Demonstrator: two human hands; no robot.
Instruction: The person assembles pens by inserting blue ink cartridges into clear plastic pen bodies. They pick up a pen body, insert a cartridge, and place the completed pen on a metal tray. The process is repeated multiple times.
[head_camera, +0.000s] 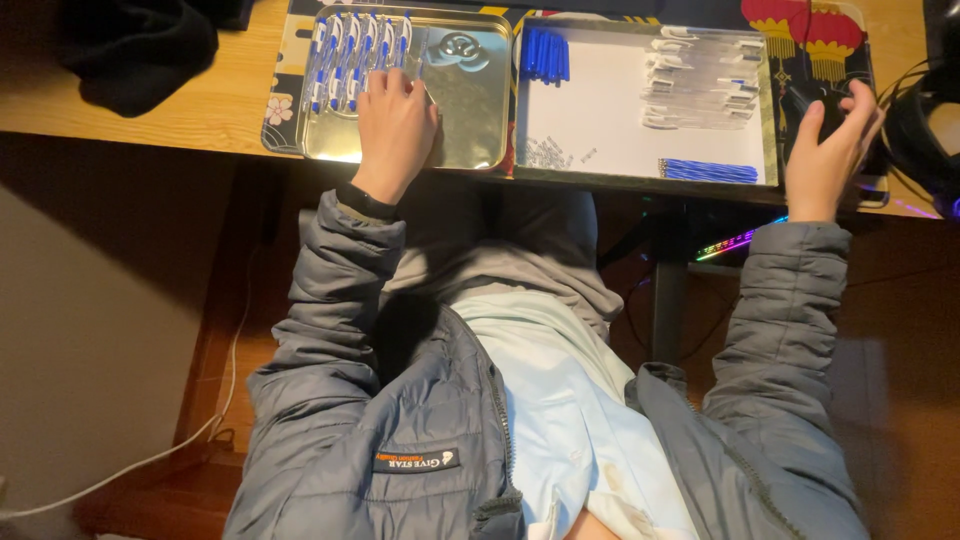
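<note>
- Left hand (395, 125): lies palm down in the metal tray (470, 120), fingers spread and pointing away from the body; the fingertips touch the nearest of the assembled pens (355, 55). Nothing is clamped between the fingers (the palm hides whatever may lie under it).
- Assembled pens: a row of blue-and-clear pens laid side by side along the far left part of the metal tray, roughly parallel, caps toward the far edge.
- Metal tray: shallow, silvery, rounded corners, resting on a patterned desk mat (285, 100) at the near edge of the wooden desk (120, 125); its right half is bare and reflective.
- White tray (600, 120): just beside the metal tray, to its right. It holds a bunch of blue caps (545, 55) at far left, a stack of clear pen barrels (700, 85) at far right, and a bundle of blue refills (712, 171) along the near right edge.
- Right hand (828, 150): beyond the white tray's right edge, fingers curled over a dark computer mouse (815, 100); the grasp rests closed on it.
- Dark cloth (135, 50): bunched on the desk's far left, well apart from both hands.
- Black headphones (925, 130): at the desk's right edge, near the right hand.
- Grey padded jacket (350, 400): covers both arms (foreground).
</note>
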